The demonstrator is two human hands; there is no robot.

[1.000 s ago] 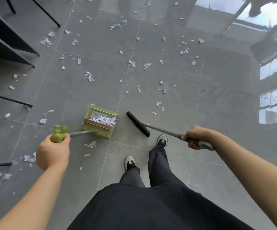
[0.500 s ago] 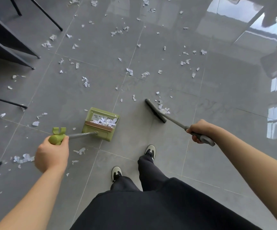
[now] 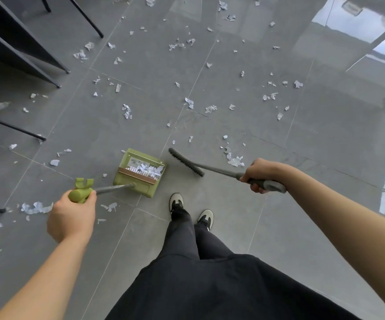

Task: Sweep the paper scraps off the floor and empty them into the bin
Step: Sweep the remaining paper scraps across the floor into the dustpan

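Note:
My left hand (image 3: 71,215) grips the green handle of a long-handled green dustpan (image 3: 139,173) that stands on the grey tile floor with white paper scraps inside it. My right hand (image 3: 259,175) grips the grey handle of a broom; its black brush head (image 3: 185,161) rests on the floor just right of the dustpan. A small heap of scraps (image 3: 234,159) lies behind the broom shaft. Several more paper scraps (image 3: 127,110) lie scattered across the floor ahead and to the left (image 3: 36,207). No bin is in view.
Black furniture legs (image 3: 11,127) and dark frames (image 3: 20,49) stand at the left edge, with scraps beneath them. My two shoes (image 3: 190,210) stand close behind the dustpan and brush. Bright window reflections (image 3: 357,26) gleam on the glossy tiles at right.
The broom head swung back left from the scraps at right and now sits beside the dustpan. My feet have shifted. The dustpan has stayed in place.

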